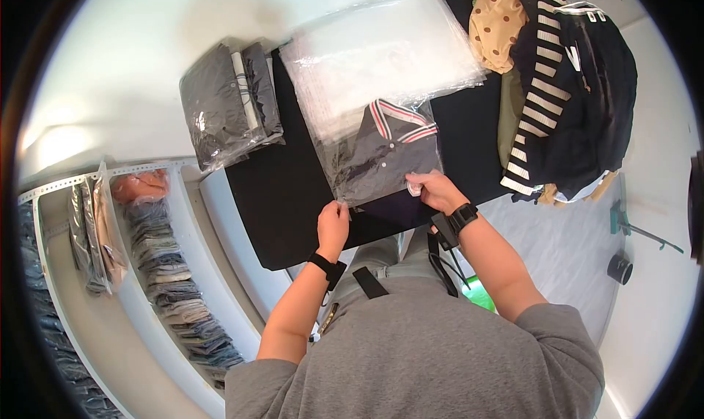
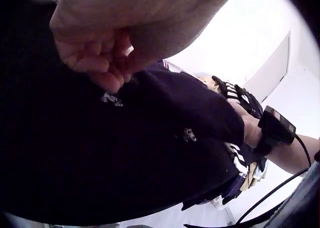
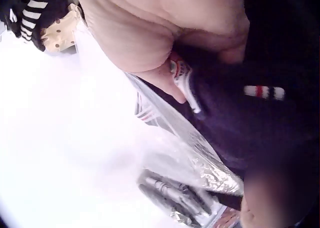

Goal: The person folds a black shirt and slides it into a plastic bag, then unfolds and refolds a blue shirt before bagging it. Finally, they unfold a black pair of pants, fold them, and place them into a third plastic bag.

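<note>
The head view looks forward and down at the collared shirt (image 1: 381, 162). Both wrist views, close in, share the striped garment (image 1: 546, 96).

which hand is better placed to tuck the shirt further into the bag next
The right hand, probably: it grips the shirt at its white tag, while the left hand holds the bag by a corner.
</note>
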The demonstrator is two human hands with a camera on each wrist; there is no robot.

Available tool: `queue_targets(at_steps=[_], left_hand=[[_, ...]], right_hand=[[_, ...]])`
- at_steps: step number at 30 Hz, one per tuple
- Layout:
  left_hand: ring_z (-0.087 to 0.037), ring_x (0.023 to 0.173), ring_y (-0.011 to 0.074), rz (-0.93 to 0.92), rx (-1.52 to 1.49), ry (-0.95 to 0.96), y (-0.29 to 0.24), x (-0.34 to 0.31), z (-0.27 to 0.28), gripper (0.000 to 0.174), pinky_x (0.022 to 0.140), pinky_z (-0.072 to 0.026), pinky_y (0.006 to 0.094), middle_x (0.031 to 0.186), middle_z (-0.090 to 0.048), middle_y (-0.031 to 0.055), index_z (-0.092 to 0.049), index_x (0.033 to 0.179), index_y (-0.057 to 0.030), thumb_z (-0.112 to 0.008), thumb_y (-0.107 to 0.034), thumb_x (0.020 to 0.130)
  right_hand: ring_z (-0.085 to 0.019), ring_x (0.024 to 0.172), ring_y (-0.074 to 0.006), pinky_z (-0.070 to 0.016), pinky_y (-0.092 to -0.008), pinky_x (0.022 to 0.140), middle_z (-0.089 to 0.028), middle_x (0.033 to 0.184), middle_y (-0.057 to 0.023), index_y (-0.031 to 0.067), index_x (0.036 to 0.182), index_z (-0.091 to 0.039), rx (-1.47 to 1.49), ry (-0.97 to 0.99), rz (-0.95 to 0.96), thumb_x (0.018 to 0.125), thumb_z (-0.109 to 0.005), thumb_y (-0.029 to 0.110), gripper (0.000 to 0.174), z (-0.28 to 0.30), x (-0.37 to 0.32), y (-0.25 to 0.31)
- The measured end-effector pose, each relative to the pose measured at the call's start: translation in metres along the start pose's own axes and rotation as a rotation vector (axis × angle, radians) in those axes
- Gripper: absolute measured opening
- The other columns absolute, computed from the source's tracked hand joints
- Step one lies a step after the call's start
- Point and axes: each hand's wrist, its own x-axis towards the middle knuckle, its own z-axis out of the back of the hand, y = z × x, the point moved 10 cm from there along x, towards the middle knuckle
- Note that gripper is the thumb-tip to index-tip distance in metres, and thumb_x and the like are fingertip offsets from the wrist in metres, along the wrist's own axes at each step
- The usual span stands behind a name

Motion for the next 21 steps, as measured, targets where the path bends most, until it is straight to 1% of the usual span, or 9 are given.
queue_targets(at_steps=[2,4,6,7,10,12,14,17,21], left_hand=[[-0.056,0.058,0.0317,0.012,-0.048,0.12,0.005,-0.001,-0.016,0.023,0.056,-0.0433,0.0377,0.069,-0.058,0.0187,-0.057,0.077,0.0035,-0.057,-0.018,0.087],[-0.056,0.055,0.0233,0.024,-0.053,0.167,-0.001,-0.003,-0.018,0.021,0.053,-0.0429,0.0337,0.067,-0.06,0.0134,-0.059,0.078,0.0036,-0.056,-0.015,0.087],[-0.058,0.062,0.0227,0.194,-0.405,0.429,-0.002,-0.015,-0.043,0.02,0.058,-0.0443,0.0349,0.065,-0.058,0.0143,-0.06,0.081,0.0032,-0.055,-0.016,0.086],[-0.053,0.059,0.0136,0.118,-0.444,0.494,-0.014,-0.02,-0.047,0.02,0.055,-0.0431,0.0301,0.064,-0.058,0.0094,-0.061,0.082,0.0034,-0.055,-0.015,0.085],[-0.052,0.057,0.0136,0.037,-0.42,0.693,-0.029,-0.036,-0.059,0.022,0.056,-0.0431,0.0293,0.064,-0.058,0.0083,-0.061,0.079,0.0037,-0.056,-0.016,0.085],[-0.054,0.058,0.0138,0.002,-0.433,0.67,-0.037,-0.038,-0.057,0.024,0.056,-0.0434,0.0296,0.064,-0.059,0.009,-0.061,0.076,0.0041,-0.056,-0.017,0.085],[-0.053,0.061,0.0094,0.188,-0.417,0.609,-0.016,-0.037,-0.058,0.025,0.056,-0.0431,0.0258,0.065,-0.059,0.0031,-0.061,0.074,0.003,-0.055,-0.017,0.088],[-0.053,0.062,0.0098,0.168,-0.319,0.584,-0.004,-0.035,-0.058,0.027,0.056,-0.0432,0.0256,0.065,-0.059,0.0036,-0.06,0.072,0.0028,-0.055,-0.019,0.088],[-0.056,0.06,0.014,0.1,-0.466,0.61,-0.009,-0.043,-0.061,0.024,0.056,-0.0444,0.029,0.064,-0.06,0.0088,-0.062,0.077,0.0049,-0.054,-0.016,0.086]], right_hand=[[-0.061,0.083,-0.021,-0.0492,-0.0368,0.075,-0.06,0.094,-0.0109,-0.0024,0.105,-0.054,0.082,0.163,-0.012,0.081,-0.065,0.001,0.027,-0.022,0.001,0.007],[-0.06,0.084,-0.021,-0.0483,-0.0366,0.078,-0.061,0.096,-0.0099,-0.001,0.107,-0.055,0.125,0.198,0.039,0.082,-0.064,0.004,0.027,-0.04,-0.008,0.018],[-0.06,0.086,-0.021,-0.0475,-0.0364,0.08,-0.061,0.098,-0.0089,0.0004,0.109,-0.056,0.171,0.229,0.094,0.084,-0.063,0.007,0.027,-0.05,-0.008,0.024],[-0.06,0.087,-0.0204,-0.0466,-0.0352,0.081,-0.062,0.098,-0.0072,0.0014,0.109,-0.056,0.24,0.272,0.078,0.085,-0.062,0.01,0.026,-0.057,-0.005,0.023],[-0.059,0.091,-0.0195,-0.0456,-0.0333,0.082,-0.062,0.098,-0.005,0.0048,0.107,-0.057,0.333,0.34,0.15,0.088,-0.059,0.014,0.021,-0.065,0.013,0.022],[-0.056,0.099,-0.0192,-0.0436,-0.0349,0.089,-0.06,0.105,-0.006,0.0042,0.106,-0.055,0.386,0.473,0.065,0.091,-0.055,0.015,0.019,-0.069,0.041,0.001],[-0.057,0.099,-0.0195,-0.0441,-0.0356,0.09,-0.06,0.104,-0.0071,0.0034,0.103,-0.056,0.327,0.359,0.034,0.091,-0.054,0.011,0.014,-0.061,0.051,-0.011],[-0.059,0.094,-0.0199,-0.0454,-0.0347,0.089,-0.062,0.103,-0.0089,0.0008,0.104,-0.056,0.269,0.231,0.017,0.088,-0.055,0.007,0.017,-0.06,0.056,-0.017],[-0.059,0.095,-0.0193,-0.0456,-0.0346,0.086,-0.062,0.101,-0.0076,0.0012,0.104,-0.056,0.343,0.398,0.096,0.089,-0.056,0.009,0.016,-0.105,0.04,0.012]])
